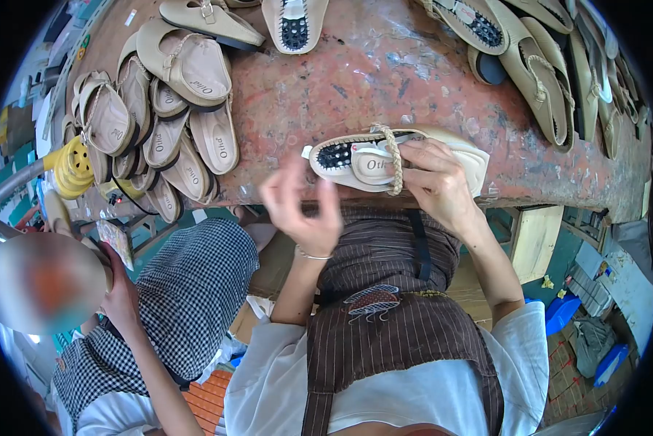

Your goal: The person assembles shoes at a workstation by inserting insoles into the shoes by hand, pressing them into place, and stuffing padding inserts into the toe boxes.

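Note:
A beige shoe with a braided strap lies sideways at the table's near edge. Its heel end points left, showing a black studded base under a partly lifted insole with printed lettering. My right hand grips the front part of the shoe, its fingers tucked into the opening beside the strap. Just off the heel end is my left hand, blurred by motion, thumb and fingers apart with nothing visible between them. A small white tab shows at the heel edge.
Finished-looking beige shoes are piled at the left of the worn red table. More shoes stand at the right, and a single one lies at the far edge. A yellow device and a co-worker's arm are at left.

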Demonstrator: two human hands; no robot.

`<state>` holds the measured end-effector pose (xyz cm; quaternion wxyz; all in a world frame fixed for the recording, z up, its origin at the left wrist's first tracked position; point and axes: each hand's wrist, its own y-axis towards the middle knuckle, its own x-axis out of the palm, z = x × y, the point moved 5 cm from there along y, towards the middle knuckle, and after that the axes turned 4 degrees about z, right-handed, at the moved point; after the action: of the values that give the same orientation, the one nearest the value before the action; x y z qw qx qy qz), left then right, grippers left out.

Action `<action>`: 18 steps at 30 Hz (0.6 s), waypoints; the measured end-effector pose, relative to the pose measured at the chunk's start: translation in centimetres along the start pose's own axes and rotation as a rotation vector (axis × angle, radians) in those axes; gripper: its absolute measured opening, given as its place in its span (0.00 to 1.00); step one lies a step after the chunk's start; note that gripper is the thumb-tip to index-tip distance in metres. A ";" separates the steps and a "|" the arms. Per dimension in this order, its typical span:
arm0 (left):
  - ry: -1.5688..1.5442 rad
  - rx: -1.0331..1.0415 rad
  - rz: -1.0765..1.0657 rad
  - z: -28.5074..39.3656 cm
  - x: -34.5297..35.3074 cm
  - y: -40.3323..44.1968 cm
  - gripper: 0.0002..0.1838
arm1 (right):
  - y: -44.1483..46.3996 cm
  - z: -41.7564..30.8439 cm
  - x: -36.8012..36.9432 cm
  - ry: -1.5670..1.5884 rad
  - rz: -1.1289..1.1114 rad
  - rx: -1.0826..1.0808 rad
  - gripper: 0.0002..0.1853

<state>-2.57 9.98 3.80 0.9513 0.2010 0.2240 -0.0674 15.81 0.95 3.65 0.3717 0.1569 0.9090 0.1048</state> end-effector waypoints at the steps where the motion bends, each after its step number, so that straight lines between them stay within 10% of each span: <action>1: 0.058 -0.206 0.056 -2.2 -1.1 -0.1 0.24 | 0.0 0.2 0.1 -0.005 -0.018 0.003 0.09; 5: -0.026 -0.263 -0.271 -4.9 0.8 -0.8 0.30 | 0.9 0.0 0.9 0.005 -0.039 -0.002 0.08; 18: -0.106 -0.305 -0.264 -5.8 1.5 0.7 0.26 | 3.8 0.0 4.1 0.097 -0.122 -0.015 0.04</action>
<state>-3.41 12.99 -1.37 0.9641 0.0199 0.2054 -0.1671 13.82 6.01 2.16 0.3339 0.0932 0.9330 0.0961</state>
